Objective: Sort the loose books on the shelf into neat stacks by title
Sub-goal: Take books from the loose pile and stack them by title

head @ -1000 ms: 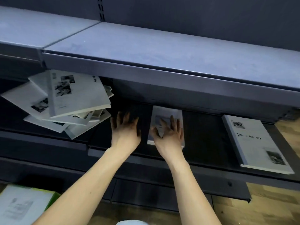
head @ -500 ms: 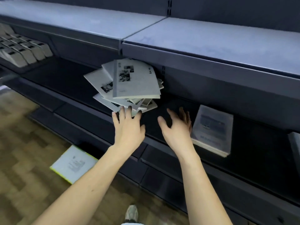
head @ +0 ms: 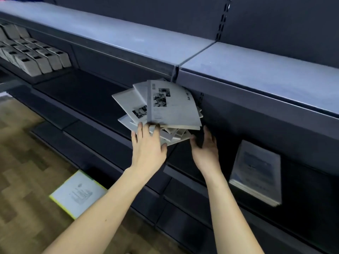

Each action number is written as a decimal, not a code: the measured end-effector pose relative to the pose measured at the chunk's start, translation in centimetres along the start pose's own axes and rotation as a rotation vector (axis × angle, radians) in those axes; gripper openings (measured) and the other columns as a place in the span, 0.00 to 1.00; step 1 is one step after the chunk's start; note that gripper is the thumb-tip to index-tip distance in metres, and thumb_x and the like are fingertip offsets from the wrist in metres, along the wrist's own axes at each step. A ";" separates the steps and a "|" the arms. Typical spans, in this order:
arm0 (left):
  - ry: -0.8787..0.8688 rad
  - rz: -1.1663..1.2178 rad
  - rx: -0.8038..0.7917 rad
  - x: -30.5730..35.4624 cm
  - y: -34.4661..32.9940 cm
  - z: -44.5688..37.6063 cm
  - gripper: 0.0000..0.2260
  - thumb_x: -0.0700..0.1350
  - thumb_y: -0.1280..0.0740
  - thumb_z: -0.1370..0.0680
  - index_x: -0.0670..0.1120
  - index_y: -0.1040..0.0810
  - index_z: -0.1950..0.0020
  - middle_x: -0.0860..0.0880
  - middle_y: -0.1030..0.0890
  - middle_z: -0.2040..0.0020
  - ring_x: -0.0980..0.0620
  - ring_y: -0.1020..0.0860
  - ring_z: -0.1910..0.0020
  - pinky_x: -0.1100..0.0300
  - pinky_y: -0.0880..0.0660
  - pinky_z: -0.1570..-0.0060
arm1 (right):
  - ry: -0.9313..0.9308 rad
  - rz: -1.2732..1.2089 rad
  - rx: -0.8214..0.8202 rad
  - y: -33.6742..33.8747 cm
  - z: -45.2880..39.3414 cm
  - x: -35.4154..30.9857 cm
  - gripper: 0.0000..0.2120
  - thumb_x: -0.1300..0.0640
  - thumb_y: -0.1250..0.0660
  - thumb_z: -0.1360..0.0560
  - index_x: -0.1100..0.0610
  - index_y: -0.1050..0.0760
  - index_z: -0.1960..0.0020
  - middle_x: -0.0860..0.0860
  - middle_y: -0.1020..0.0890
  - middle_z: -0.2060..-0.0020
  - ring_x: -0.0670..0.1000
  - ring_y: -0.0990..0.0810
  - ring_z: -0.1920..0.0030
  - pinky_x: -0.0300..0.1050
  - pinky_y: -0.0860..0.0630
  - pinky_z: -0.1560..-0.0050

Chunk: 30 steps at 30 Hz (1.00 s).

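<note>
2 hands [head: 148,149], approx 7 piled books [head: 170,107].

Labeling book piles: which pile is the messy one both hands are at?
The fanned pile of books at shelf centre: covers splayed at different angles, left hand and right hand at its front edge. The stack of books to the right lies squared and untouched.

A messy pile of books [head: 161,110] sits on the dark shelf [head: 88,94]. The left hand [head: 146,149] touches its front edge. The right hand [head: 206,151] is just beside it, fingers straight.
</note>
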<state>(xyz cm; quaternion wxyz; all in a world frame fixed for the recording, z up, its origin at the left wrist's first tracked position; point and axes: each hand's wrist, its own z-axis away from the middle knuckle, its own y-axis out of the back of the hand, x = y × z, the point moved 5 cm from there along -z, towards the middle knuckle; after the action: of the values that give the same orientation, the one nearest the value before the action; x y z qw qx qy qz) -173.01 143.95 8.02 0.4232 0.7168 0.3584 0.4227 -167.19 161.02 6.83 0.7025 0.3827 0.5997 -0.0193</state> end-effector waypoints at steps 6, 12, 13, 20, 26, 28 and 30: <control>-0.070 0.078 0.034 -3.3 0.6 -3.4 0.23 0.53 0.36 0.23 0.43 0.29 0.31 0.42 0.31 0.32 0.41 0.39 0.27 0.45 0.40 0.28 | -0.049 -0.047 0.058 -2.5 -2.9 -2.1 0.28 0.44 0.40 0.18 0.49 0.41 0.21 0.51 0.42 0.21 0.52 0.43 0.22 0.36 0.43 0.33; -0.114 0.127 0.014 -7.5 0.4 -6.9 0.20 0.57 0.41 0.21 0.48 0.26 0.34 0.46 0.27 0.35 0.43 0.34 0.32 0.45 0.37 0.31 | -0.098 0.060 0.287 -4.8 -3.9 -3.2 0.17 0.49 0.35 0.20 0.60 0.23 0.37 0.57 0.20 0.40 0.59 0.28 0.34 0.49 0.37 0.30; -0.118 0.141 0.005 -8.2 0.3 -7.3 0.20 0.57 0.42 0.21 0.47 0.27 0.34 0.45 0.27 0.36 0.42 0.34 0.32 0.46 0.37 0.31 | -0.118 0.023 0.343 -5.1 -3.9 -3.0 0.16 0.49 0.32 0.22 0.59 0.23 0.41 0.56 0.19 0.44 0.59 0.25 0.38 0.49 0.32 0.34; -0.190 0.241 -0.020 -11.1 0.6 -9.5 0.20 0.57 0.42 0.21 0.47 0.29 0.34 0.44 0.26 0.38 0.43 0.32 0.34 0.47 0.37 0.33 | -0.261 -0.325 0.400 -7.1 -2.7 -4.4 0.17 0.62 0.28 0.24 0.63 0.27 0.38 0.56 0.18 0.48 0.51 0.18 0.53 0.31 0.28 0.55; -0.232 0.300 -0.047 -12.5 1.0 -10.4 0.22 0.60 0.46 0.22 0.48 0.29 0.35 0.45 0.26 0.38 0.43 0.32 0.34 0.46 0.38 0.33 | -0.335 -0.336 0.252 -9.0 -1.2 -5.5 0.12 0.59 0.34 0.22 0.57 0.26 0.39 0.53 0.19 0.53 0.51 0.19 0.68 0.43 0.25 0.67; -0.251 0.305 -0.048 -12.5 1.1 -10.3 0.25 0.63 0.50 0.23 0.49 0.29 0.36 0.44 0.26 0.39 0.43 0.31 0.35 0.45 0.37 0.33 | -0.320 -0.388 0.240 -9.5 -0.7 -5.8 0.13 0.62 0.39 0.21 0.58 0.30 0.36 0.57 0.18 0.50 0.55 0.15 0.66 0.45 0.21 0.69; -0.266 0.325 -0.044 -12.5 1.1 -10.3 0.26 0.66 0.53 0.23 0.51 0.29 0.38 0.45 0.26 0.40 0.43 0.31 0.36 0.43 0.37 0.33 | -0.296 -0.391 0.252 -9.5 -0.2 -6.4 0.15 0.65 0.42 0.20 0.57 0.32 0.34 0.58 0.18 0.51 0.59 0.15 0.64 0.47 0.19 0.67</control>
<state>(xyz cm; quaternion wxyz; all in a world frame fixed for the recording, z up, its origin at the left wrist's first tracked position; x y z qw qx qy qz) -186.99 135.74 8.16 0.4084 0.8053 0.1697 0.3949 -173.71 151.65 7.46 0.7123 0.3371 0.5457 -0.2849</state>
